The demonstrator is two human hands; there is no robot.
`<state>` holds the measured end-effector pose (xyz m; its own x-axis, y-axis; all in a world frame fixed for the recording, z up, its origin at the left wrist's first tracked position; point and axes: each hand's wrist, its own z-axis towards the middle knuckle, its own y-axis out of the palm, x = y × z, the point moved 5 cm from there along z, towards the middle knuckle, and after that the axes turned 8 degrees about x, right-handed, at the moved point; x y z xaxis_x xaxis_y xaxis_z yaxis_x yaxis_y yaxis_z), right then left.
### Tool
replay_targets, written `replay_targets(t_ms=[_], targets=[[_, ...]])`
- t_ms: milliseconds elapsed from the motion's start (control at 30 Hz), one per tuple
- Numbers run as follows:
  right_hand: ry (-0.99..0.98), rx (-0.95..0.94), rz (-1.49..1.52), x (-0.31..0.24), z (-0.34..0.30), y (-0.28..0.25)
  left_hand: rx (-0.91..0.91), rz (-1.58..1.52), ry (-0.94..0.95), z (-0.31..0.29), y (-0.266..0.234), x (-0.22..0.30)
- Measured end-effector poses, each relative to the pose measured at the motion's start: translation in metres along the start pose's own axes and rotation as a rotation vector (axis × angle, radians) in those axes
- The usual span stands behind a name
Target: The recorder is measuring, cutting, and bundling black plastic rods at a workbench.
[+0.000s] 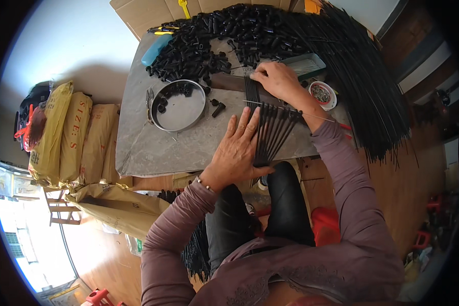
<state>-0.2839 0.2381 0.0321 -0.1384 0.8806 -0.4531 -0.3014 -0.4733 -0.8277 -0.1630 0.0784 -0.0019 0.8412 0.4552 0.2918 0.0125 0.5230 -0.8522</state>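
Observation:
Several thin black rods (pixel 276 133) lie fanned out at the table's front edge, their narrow bunched ends pointing away from me. My left hand (pixel 234 145) rests along their left side, fingers stretched and thumb spread below. At the bunched far ends, my right hand (pixel 278 79) is closed in a pinch on the rods; its fingertips are partly hidden. A thin pale metal rod (pixel 311 114) crosses over the fan and passes by my right wrist. Under the bunched ends runs a dark flat bar (pixel 228 82).
Black tubular pieces (pixel 255 30) are heaped along the table's back. A round metal tray (pixel 176 120) holds a few; pliers (pixel 150 104) lie beside it. At right are a white tub (pixel 322 96) of small metal parts, a green-grey box (pixel 306 65) and long black rods (pixel 364 86).

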Motion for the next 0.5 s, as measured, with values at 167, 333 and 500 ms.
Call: replay_targets(t_ms=[167,333,500], targets=[[0.051,-0.017,-0.069,0.017,0.007,0.009,0.027,-0.015,-0.023,-0.001,-0.002,-0.001],[-0.004,0.064,0.073,0.016,0.013,0.018,0.026,-0.016,-0.044,-0.002,-0.005,-0.002],[0.078,-0.014,-0.038,0.022,0.017,0.016,0.008,-0.014,-0.053,0.0,-0.005,-0.004]])
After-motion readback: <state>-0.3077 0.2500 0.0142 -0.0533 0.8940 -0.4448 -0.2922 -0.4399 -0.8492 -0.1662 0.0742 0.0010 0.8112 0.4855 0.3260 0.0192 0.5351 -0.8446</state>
